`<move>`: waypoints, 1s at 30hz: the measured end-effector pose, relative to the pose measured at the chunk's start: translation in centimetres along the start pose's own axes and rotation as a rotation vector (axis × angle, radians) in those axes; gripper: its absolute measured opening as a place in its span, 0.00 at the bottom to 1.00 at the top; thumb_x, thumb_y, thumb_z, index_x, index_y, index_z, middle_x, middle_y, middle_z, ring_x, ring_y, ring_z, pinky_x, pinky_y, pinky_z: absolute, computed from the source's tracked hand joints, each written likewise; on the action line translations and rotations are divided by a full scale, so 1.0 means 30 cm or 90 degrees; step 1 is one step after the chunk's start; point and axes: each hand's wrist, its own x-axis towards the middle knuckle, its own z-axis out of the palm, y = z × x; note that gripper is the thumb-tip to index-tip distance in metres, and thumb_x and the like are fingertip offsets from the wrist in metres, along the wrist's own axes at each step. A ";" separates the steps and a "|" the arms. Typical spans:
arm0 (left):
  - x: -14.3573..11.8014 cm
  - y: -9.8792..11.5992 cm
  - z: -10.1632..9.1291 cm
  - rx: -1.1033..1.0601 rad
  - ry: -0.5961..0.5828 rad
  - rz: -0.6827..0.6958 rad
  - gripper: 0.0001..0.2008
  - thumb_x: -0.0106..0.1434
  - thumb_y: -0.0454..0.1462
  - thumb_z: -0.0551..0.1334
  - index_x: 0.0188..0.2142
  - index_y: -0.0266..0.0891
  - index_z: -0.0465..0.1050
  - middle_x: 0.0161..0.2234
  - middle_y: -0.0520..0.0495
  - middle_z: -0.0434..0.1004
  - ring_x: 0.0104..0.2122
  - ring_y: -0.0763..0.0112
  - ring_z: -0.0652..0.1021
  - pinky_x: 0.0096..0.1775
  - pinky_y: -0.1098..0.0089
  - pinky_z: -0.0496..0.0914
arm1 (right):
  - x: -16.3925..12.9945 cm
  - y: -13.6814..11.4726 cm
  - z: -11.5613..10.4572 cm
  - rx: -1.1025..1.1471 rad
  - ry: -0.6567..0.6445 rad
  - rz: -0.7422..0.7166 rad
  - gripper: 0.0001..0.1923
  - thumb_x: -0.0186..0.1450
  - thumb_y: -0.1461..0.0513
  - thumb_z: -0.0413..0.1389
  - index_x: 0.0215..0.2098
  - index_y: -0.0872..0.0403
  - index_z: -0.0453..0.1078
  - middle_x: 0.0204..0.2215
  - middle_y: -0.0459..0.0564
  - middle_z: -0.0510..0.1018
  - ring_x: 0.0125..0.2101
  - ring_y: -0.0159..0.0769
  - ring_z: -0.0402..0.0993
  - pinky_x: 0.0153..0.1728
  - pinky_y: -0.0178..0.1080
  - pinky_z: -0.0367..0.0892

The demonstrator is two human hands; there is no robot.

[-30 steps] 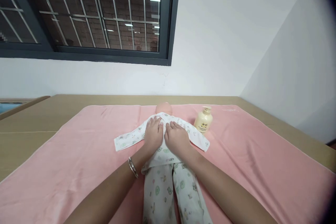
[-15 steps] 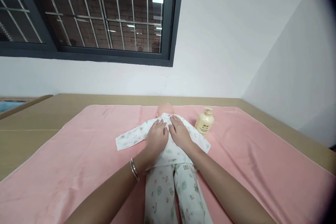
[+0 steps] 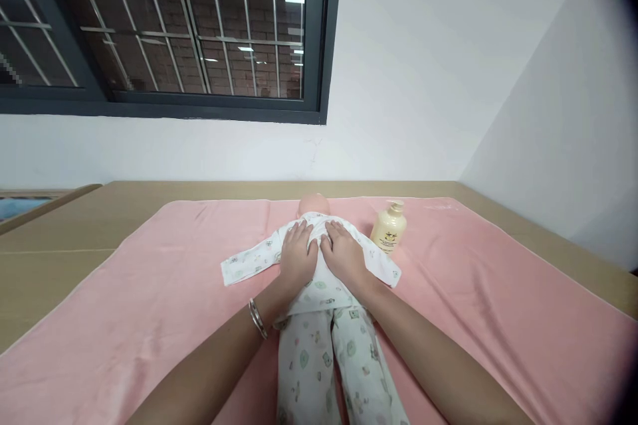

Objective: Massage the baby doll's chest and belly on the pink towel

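Observation:
A baby doll point(image 3: 314, 204) lies stretched out on a pink cloth point(image 3: 174, 319), its head at the far end. It wears a white printed top point(image 3: 321, 295) with the sleeves spread sideways, and matching trousers point(image 3: 306, 365) reaching toward me. My left hand point(image 3: 298, 254) rests flat on the left side of the chest, fingers stretched out. On the right side of the chest lies my right hand point(image 3: 343, 252), also flat with fingers extended. A silver bangle point(image 3: 257, 319) circles my left wrist. Neither hand grips anything.
A cream pump bottle point(image 3: 389, 227) stands on the cloth just right of the doll's shoulder. Beneath the cloth is a tan tabletop point(image 3: 74, 239), backed by a white wall point(image 3: 399, 80). A barred window point(image 3: 199, 26) is at upper left.
Both hands stay on the doll's chest, with only slight shifts of the fingers over the top. The whole view has moved a little.

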 end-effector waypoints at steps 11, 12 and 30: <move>0.000 0.001 0.002 -0.015 0.001 -0.008 0.21 0.65 0.35 0.51 0.56 0.35 0.67 0.62 0.40 0.63 0.64 0.56 0.60 0.63 0.49 0.54 | 0.002 -0.002 0.001 -0.016 -0.009 0.013 0.25 0.69 0.58 0.43 0.60 0.60 0.64 0.60 0.59 0.66 0.62 0.45 0.58 0.61 0.43 0.53; -0.001 0.001 0.003 -0.017 0.002 -0.008 0.21 0.65 0.35 0.51 0.56 0.35 0.68 0.62 0.40 0.63 0.63 0.56 0.60 0.64 0.49 0.54 | 0.002 -0.002 0.001 -0.019 -0.009 0.012 0.25 0.69 0.58 0.43 0.60 0.60 0.64 0.60 0.60 0.66 0.62 0.45 0.58 0.60 0.43 0.54; -0.006 -0.012 -0.006 -0.012 0.012 -0.004 0.21 0.66 0.36 0.51 0.57 0.35 0.67 0.61 0.40 0.64 0.63 0.56 0.61 0.63 0.49 0.56 | 0.008 -0.007 0.007 -0.032 -0.009 0.009 0.25 0.69 0.58 0.43 0.60 0.58 0.64 0.59 0.57 0.67 0.61 0.42 0.58 0.59 0.42 0.55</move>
